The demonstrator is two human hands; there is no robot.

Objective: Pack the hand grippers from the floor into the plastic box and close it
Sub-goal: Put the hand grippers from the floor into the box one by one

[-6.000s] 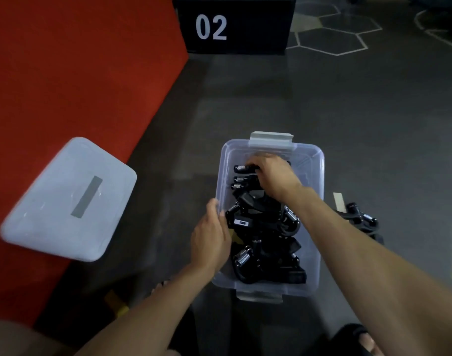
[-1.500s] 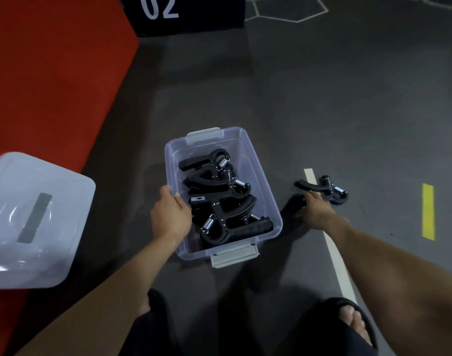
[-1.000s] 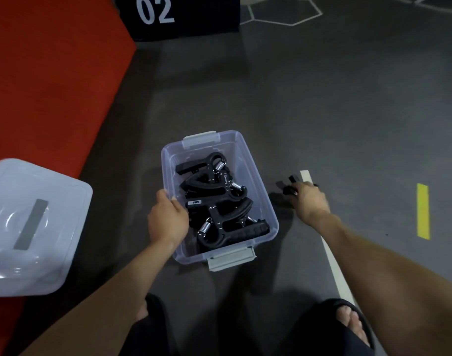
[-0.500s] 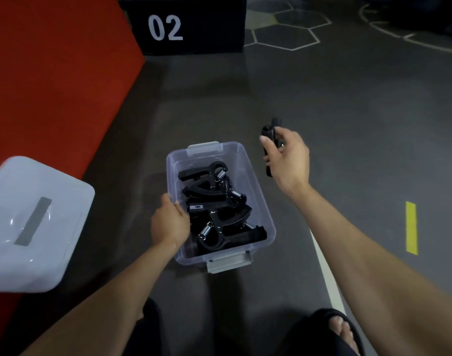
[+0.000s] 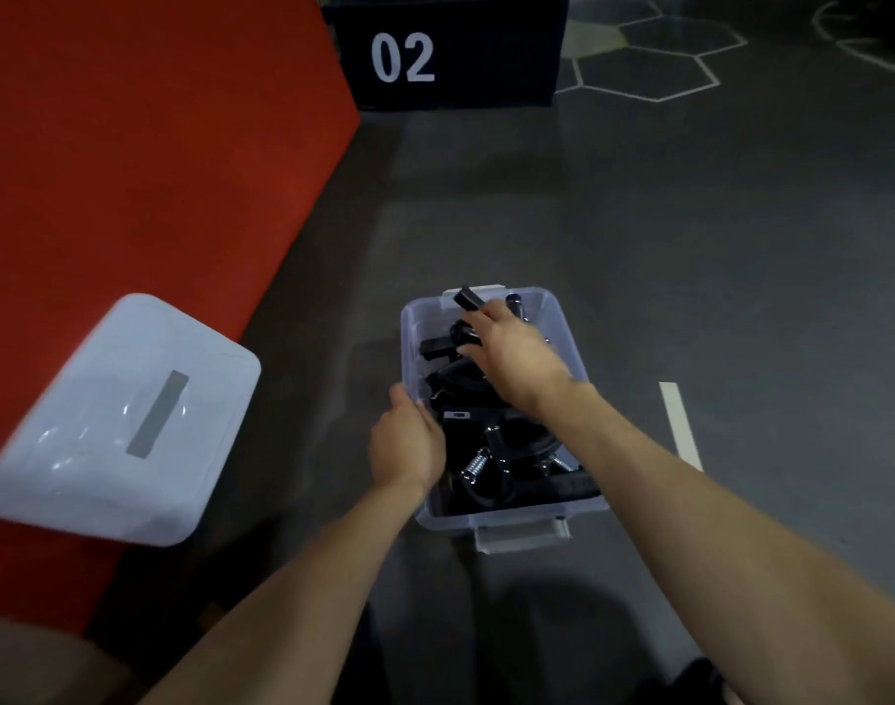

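Observation:
A clear plastic box (image 5: 570,343) with grey latches stands on the dark floor and holds several black hand grippers (image 5: 491,440) with steel springs. My left hand (image 5: 407,445) grips the box's left rim. My right hand (image 5: 511,351) is over the far half of the box, shut on a black hand gripper (image 5: 468,299) whose handle end sticks out past my fingers near the far wall. The box's translucent lid (image 5: 125,419) lies apart at the left, partly on the red mat.
A red mat (image 5: 130,160) covers the floor at the left. A black block marked 02 (image 5: 450,48) stands at the back. A white tape strip (image 5: 679,424) lies right of the box. White hexagon lines mark the far floor.
My right hand picked the last hand gripper off the floor at the right, lifted it and has brought it over the box's far end. My left hand stayed on the rim.

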